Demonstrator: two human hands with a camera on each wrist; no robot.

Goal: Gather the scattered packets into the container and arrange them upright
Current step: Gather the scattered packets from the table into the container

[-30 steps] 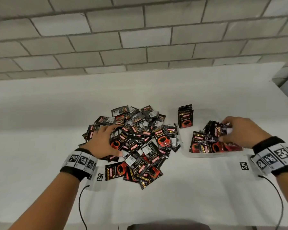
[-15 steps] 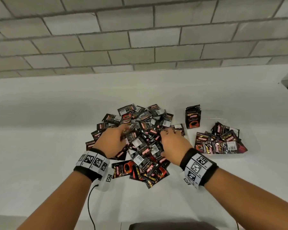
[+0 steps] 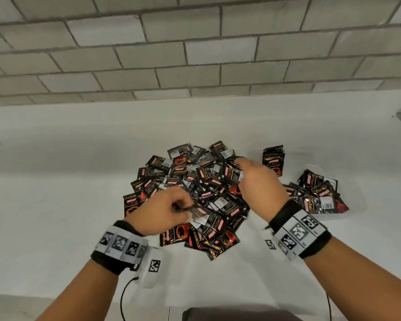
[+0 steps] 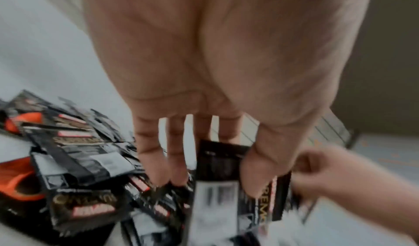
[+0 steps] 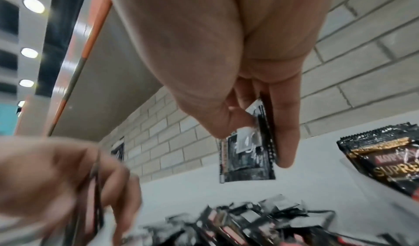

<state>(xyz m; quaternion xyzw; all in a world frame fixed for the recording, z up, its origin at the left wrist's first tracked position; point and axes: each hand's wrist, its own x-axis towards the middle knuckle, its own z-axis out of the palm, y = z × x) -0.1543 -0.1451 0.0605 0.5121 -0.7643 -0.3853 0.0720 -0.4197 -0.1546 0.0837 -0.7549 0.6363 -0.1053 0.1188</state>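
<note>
Your left hand (image 3: 159, 210) is pinching one black foil packet (image 4: 215, 162) over the heap (image 3: 195, 188) on the white bench (image 3: 56, 205); your right hand (image 3: 261, 181) is gripping another (image 5: 247, 153), clear container (image 3: 354, 205) sitting just right.

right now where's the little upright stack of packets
In the head view the upright stack of packets stands right of the loose pile, just beyond the right hand, at the clear container's far-left corner.
</note>
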